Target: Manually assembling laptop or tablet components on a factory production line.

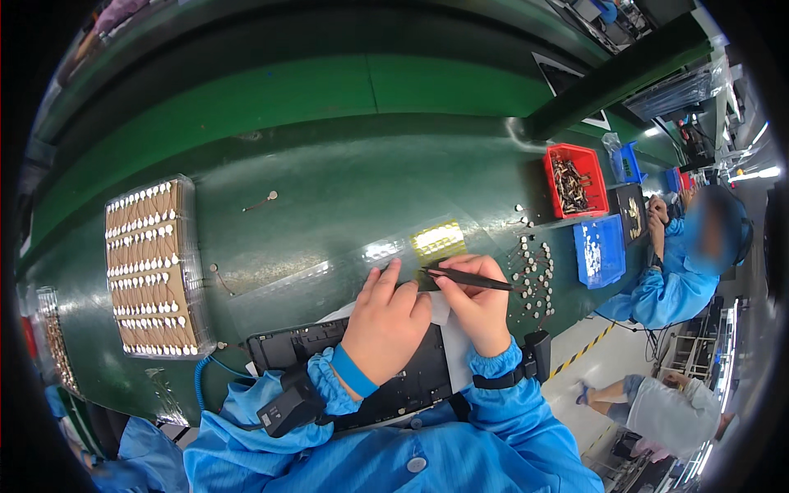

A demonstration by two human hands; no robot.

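My right hand (477, 308) grips black tweezers (486, 281), their tips pointing left at the lower edge of a sheet of small yellow labels (438, 238). Whether anything sits between the tips is too small to tell. My left hand (386, 327) lies with fingers stretched forward, fingertips on the lower edge of a clear film strip (383, 250). It holds nothing I can see. Below both hands lies a black panel like a laptop casing (304, 347), partly hidden by my left hand and forearm. White paper (457, 357) shows beside it, between my wrists.
At left stands a clear tray (196, 271) with rows of white discs on wires. Loose wired discs (534, 275) are scattered right of my hand. Beyond them stand a red bin (604, 201) of small parts and a blue bin (610, 278). A co-worker (686, 275) sits at right.
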